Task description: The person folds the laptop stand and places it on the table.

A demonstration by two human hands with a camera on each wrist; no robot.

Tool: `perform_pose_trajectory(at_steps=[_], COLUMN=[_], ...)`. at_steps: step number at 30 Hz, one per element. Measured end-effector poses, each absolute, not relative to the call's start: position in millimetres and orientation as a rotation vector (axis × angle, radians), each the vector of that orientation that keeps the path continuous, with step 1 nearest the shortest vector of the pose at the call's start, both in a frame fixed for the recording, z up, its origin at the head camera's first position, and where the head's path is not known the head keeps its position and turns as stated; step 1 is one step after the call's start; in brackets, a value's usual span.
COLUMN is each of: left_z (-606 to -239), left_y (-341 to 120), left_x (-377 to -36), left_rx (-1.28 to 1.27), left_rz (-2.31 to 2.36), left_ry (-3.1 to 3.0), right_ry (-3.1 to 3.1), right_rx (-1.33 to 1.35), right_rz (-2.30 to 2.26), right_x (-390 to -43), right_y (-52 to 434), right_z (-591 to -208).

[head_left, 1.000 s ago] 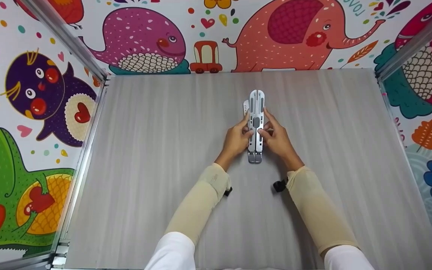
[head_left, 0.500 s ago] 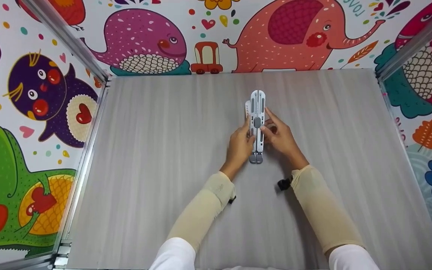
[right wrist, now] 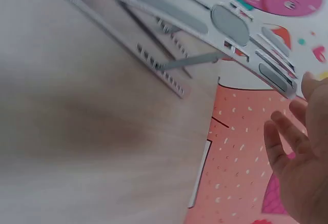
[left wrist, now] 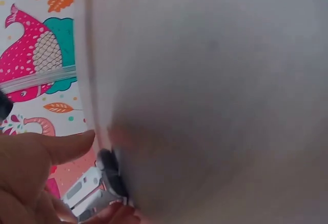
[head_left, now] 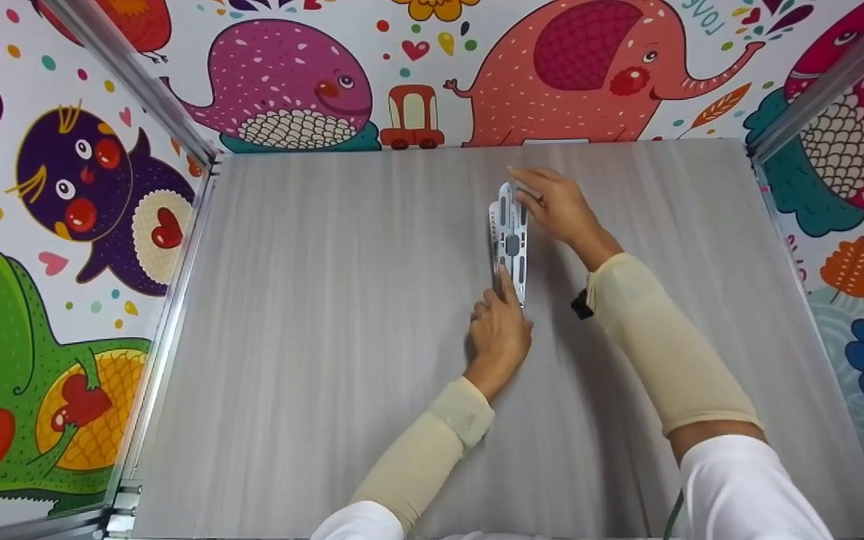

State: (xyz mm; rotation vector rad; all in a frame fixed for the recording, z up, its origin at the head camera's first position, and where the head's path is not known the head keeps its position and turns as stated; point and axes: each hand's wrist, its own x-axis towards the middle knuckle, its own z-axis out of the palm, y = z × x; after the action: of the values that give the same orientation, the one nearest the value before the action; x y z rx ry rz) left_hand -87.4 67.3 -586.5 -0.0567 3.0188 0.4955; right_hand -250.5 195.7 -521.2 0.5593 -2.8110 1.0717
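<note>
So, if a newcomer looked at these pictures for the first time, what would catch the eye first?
Probably the bright cartoon animals on the back wall: the large coral elephant right of the middle, and the purple whale to its left. Next, the silver folding laptop stand over the grey table, with the left hand at its near end and the right hand by its far end.

- Left hand (head_left: 501, 330) and right hand (head_left: 556, 210): bare.
- Left beige sleeve (head_left: 421, 465): close-fitting, banded at its far end, with a faint mark there.
- Right beige sleeve (head_left: 672, 349): smooth, edged near the elbow.
- Small black device (head_left: 582, 304) at the right wrist.
- White sleeves (head_left: 747, 480) nearest.
- Thin dark-green cable (head_left: 674, 516) beside the right one.
</note>
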Motion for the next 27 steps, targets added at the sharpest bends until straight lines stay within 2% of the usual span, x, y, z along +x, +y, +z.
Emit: perform_pose_trajectory(at_steps=[4,16,27], left_z=[-590,-591,-583], left_y=[71,62,3], left_x=[-88,-99,-122], left_rx=[-0.074,0.017,0.152], left_rz=[0.390,0.378,0.400], left_ry=[3.051,3.154,3.073], right_ry=[-2.844,-2.709,-2.707], right_rx=[0.567,0.376,0.156], right_rz=[1.027,1.126,1.077], right_x=[-257,-270,-260], right_y=[187,177,186], right_z=[-520,-519,-517])
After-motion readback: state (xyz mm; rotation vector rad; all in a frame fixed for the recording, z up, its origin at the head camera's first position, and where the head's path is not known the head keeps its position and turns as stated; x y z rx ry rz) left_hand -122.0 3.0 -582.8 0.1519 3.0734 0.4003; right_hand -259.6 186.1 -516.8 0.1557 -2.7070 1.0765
